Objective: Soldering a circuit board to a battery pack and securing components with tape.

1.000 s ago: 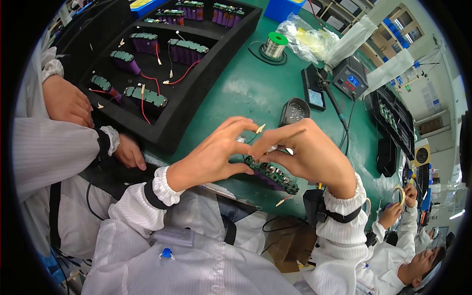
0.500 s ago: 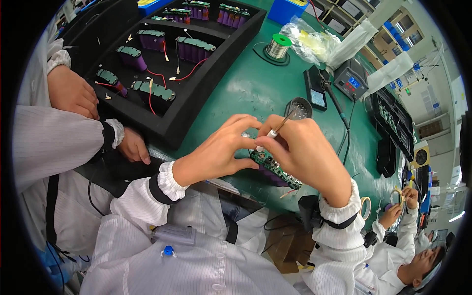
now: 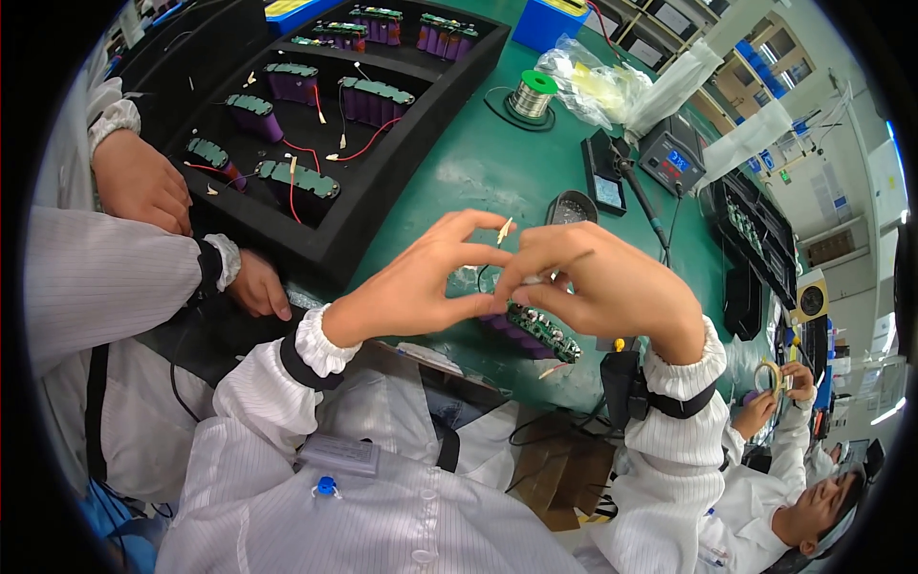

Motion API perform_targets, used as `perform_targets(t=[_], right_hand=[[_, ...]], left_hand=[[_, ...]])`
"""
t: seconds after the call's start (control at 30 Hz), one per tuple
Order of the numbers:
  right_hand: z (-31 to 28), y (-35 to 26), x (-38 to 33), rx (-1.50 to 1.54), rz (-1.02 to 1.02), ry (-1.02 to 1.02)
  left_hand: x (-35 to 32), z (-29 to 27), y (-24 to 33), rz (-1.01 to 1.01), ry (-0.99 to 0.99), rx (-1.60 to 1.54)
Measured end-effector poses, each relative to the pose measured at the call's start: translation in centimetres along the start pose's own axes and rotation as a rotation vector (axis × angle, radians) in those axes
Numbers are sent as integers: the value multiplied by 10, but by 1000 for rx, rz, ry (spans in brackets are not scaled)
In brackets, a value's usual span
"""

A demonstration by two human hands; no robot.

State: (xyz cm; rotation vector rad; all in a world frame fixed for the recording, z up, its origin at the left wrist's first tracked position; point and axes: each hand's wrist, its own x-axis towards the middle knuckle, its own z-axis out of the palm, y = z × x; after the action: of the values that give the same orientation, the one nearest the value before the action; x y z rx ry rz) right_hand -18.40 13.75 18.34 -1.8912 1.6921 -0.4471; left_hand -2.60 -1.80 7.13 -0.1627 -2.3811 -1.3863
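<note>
A battery pack [image 3: 521, 335] with purple cells and a green circuit board [image 3: 543, 328] stands tilted on the green bench in front of me. My left hand [image 3: 430, 282] is at its left end, fingers spread, thumb tip close to the board. A cream connector [image 3: 505, 230] on a thin dark wire lies by its upper fingertip. My right hand [image 3: 598, 282] is closed above the board on a thin tool with a slim brownish shaft [image 3: 581, 256] and a white part. Its tip is hidden by the fingers, which meet the left fingertips.
A black foam tray [image 3: 368, 182] holds several similar packs at left. Beyond my hands are a solder spool [image 3: 532, 96], a small dark cup [image 3: 572, 207], a soldering iron [image 3: 643, 201] and its station [image 3: 672, 153]. A co-worker's hands [image 3: 143, 182] rest at left; another person [image 3: 784, 383] handles tape at right.
My right hand has turned and moved slightly right, its tool swinging lower. The left hand has shifted up a little, and the cream connector now shows by its fingertip.
</note>
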Motion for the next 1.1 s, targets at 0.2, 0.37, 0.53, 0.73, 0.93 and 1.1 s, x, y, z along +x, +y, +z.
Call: perform_targets(t=[0.2, 0.37, 0.53, 0.73, 0.93, 1.1], right_hand=[[6, -14, 1, 97, 232, 217], [17, -25, 1, 56, 346, 379], [19, -15, -5, 29, 96, 416], [17, -22, -5, 52, 125, 400], [22, -25, -6, 99, 189, 527], [19, -26, -8, 58, 146, 497]], left_hand=[[7, 1, 0, 51, 80, 67], [9, 3, 5, 41, 126, 62], [15, -11, 17, 158, 211, 148], [21, -13, 17, 42, -55, 41], [23, -11, 30, -67, -12, 16], [21, -15, 25, -73, -22, -246]])
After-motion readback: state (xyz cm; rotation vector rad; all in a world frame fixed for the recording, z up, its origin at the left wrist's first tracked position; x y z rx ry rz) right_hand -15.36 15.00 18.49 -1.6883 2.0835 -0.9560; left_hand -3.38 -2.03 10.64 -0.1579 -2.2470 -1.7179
